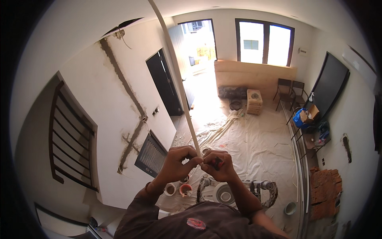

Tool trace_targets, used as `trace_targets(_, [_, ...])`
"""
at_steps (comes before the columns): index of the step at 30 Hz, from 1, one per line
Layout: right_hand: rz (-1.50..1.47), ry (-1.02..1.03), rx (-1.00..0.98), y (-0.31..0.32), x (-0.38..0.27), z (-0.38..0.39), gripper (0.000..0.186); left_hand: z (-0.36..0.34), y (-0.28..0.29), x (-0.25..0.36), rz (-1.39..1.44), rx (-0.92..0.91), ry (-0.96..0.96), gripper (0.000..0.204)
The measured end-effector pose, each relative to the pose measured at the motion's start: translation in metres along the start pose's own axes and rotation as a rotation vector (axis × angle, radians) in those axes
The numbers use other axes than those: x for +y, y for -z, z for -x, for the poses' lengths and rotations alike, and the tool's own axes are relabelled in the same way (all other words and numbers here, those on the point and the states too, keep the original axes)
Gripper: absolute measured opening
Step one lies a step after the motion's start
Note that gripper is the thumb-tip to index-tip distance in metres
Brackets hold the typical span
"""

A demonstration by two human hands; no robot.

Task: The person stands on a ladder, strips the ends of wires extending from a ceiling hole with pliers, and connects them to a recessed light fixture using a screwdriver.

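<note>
A long, slim, off-white pipe [179, 75] runs from the upper edge down to my hands, its lower end between them. My left hand [175, 163] is closed, thumb and fingers pinching at that end. Close beside it, its fingertips nearly touching the left thumb, is my right hand [225, 169], curled closed at the pipe's end. A small red and black object [217, 162] shows inside the right hand's fingers; its kind cannot be made out. Whatever lies between the fingertips is hidden.
Below me are a metal-railed frame [270, 186] with a round white container [225, 193], and two buckets [170, 189]. A crumpled plastic sheet [258, 139] covers the floor. Chairs [283, 89], stacked boxes [254, 101] and stacked bricks [324, 193] stand farther off. The left wall has a cut channel [123, 79].
</note>
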State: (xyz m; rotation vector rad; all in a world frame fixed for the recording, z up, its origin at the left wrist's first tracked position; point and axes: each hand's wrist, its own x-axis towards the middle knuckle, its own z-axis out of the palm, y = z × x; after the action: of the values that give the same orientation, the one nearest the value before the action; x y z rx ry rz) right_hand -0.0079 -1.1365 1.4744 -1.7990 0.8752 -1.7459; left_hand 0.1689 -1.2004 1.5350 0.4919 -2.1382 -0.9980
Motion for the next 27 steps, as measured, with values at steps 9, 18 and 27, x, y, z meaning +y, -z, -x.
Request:
trace_targets(9, [-0.350,-0.126,0.030,-0.010,0.024,0.007,0.017,0.007,-0.013,-0.010,0.038,0.117,-0.009,0.015])
trace_targets(18, [0.205,0.154,0.076,0.002,0.008,0.002,0.012,0.005,-0.012,0.000,-0.143,0.092,-0.151,0.012])
trace_targets(27, [-0.952,-0.215,0.002,-0.016,0.040,0.014,0.025,-0.004,-0.002,-0.008,-0.177,-0.098,-0.358,0.016])
